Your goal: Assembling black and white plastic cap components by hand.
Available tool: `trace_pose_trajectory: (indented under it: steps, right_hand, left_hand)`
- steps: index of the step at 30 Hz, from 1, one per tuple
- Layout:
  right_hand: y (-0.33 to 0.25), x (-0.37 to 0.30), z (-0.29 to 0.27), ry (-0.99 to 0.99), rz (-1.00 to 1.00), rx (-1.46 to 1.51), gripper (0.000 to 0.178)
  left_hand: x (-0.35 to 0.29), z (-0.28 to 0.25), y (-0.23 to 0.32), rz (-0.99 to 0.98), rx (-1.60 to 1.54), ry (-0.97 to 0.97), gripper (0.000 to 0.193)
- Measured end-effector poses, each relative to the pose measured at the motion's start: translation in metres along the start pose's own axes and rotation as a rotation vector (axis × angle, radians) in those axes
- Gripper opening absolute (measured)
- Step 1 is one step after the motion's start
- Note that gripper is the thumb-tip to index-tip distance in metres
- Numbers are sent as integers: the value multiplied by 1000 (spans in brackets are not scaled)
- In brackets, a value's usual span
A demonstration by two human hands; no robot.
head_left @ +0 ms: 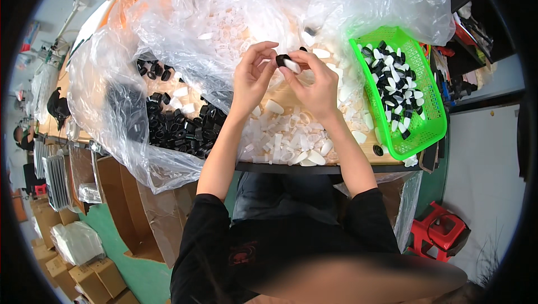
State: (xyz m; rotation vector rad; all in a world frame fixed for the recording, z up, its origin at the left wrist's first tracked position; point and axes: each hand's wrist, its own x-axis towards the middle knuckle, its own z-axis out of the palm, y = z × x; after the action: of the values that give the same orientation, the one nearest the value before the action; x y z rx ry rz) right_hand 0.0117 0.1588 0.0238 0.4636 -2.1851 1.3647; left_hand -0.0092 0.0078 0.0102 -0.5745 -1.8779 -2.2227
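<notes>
A small black-and-white plastic piece (pixel 291 65), with a black collar and a rounded white body, is held above the middle of the table. My left hand (pixel 253 75) pinches its black end between thumb and fingers. On the other side, my right hand (pixel 315 82) grips the white end. Loose white oval pieces (pixel 274 107) and translucent parts (pixel 286 136) lie under and around my hands. To the left, a pile of black ring-shaped caps (pixel 182 130) rests on clear plastic. Matching black-and-white pieces (pixel 395 82) lie in the green basket (pixel 435 99) at the right.
Crumpled clear plastic sheeting (pixel 106 96) covers the table's left and far sides. Below the table's front edge stand open cardboard boxes (pixel 126 209). A red stool (pixel 440 230) is on the floor at the right, and stacked cartons (pixel 92 276) are at the lower left.
</notes>
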Motion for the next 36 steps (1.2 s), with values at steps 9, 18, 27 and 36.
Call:
trace_pose_trajectory:
  steps: [9,18,27,36]
  right_hand:
    - [-3,-2,1,83,-9,100,25]
    - [1,3,-5,-42,207,435,19]
    - [14,7,-8,-127,542,761,24]
    - [26,5,-2,-170,544,859,21]
  left_hand:
    - [3,-8,-5,-59,22,45,25]
    - [0,-11,-6,-115,-139,-57,8]
    - [0,-6,3,-138,-247,22,10]
    - [0,-7,3,-232,-61,-27,11]
